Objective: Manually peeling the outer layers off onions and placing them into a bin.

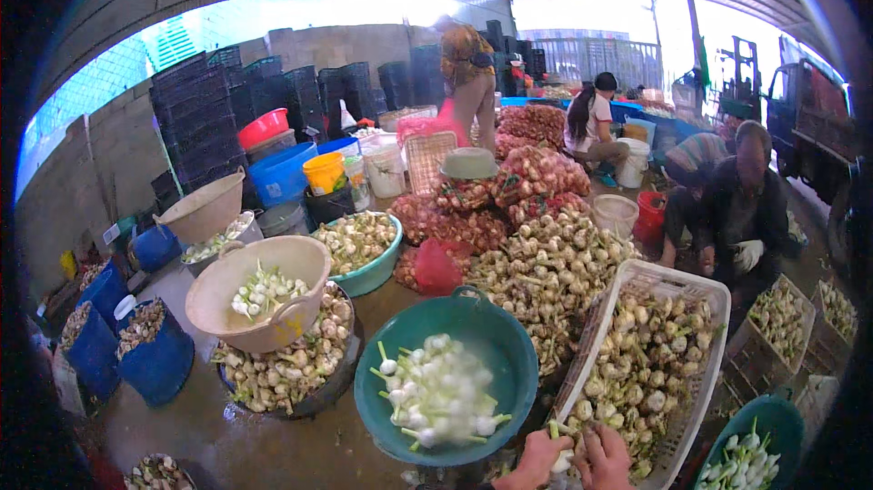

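My left hand [535,461] grips a garlic bulb [563,461] with a short green stem pointing up. The curled fingers of my right hand [604,457] meet the same bulb from the right, partly covering it. Both hands are at the near end of a white plastic crate [585,357], tilted and filled with unpeeled garlic [644,360]. Left of the crate stands a green plastic basin [508,340] holding a heap of clean white garlic bulbs [436,388] with trimmed stems. A blurred patch covers part of that heap.
Loose garlic [545,272] is piled behind the crate, with red mesh sacks [545,173] beyond. A beige tub [204,299] rests on a garlic-filled container at left. A co-worker [743,210] crouches at right, near another green basin [788,415]. Blue buckets [160,367] stand far left.
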Demonstrator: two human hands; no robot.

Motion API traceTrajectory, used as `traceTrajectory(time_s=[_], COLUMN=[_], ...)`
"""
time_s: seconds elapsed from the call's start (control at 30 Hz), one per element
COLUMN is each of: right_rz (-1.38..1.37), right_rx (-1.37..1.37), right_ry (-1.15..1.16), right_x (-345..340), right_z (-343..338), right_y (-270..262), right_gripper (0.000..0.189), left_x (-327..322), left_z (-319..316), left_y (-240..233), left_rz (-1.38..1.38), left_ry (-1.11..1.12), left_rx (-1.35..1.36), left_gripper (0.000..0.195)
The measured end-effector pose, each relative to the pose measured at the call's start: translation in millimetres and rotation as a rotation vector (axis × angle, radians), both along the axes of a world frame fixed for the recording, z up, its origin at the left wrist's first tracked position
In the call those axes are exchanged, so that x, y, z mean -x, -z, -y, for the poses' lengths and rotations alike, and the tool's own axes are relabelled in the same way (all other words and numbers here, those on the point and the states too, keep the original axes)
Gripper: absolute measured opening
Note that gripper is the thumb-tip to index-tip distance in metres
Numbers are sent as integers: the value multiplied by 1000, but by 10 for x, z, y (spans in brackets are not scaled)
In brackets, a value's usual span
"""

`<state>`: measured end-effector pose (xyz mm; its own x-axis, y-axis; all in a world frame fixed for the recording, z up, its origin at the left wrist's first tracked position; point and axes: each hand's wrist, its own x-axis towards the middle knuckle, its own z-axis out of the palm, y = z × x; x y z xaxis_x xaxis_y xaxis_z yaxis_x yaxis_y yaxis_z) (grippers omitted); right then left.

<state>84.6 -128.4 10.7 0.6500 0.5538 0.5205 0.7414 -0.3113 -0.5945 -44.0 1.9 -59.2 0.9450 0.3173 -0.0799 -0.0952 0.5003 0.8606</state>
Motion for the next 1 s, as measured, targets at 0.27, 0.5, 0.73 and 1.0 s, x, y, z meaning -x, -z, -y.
traceTrajectory(time_s=[0.27,0.5,0.73,1.0], right_rz=[-1233,-700,-780,-394], right_rx=[-559,4,-64,17], right_ry=[-103,-9,21,-174], right_x=[-299,-247,-131,-65], right_z=[185,220,340,335], right_y=[446,183,214,-135], right_gripper=[38,40,40,54], left_x=[-722,-632,-539,-555], left_z=[-6,-53,32,-18], left_y=[-227,-441,-307,-216], left_rz=[-271,-324,-322,-250], left_ry=[-179,-151,126,68], left_rx=[-339,2,-161,-52], left_gripper=[24,23,26,28])
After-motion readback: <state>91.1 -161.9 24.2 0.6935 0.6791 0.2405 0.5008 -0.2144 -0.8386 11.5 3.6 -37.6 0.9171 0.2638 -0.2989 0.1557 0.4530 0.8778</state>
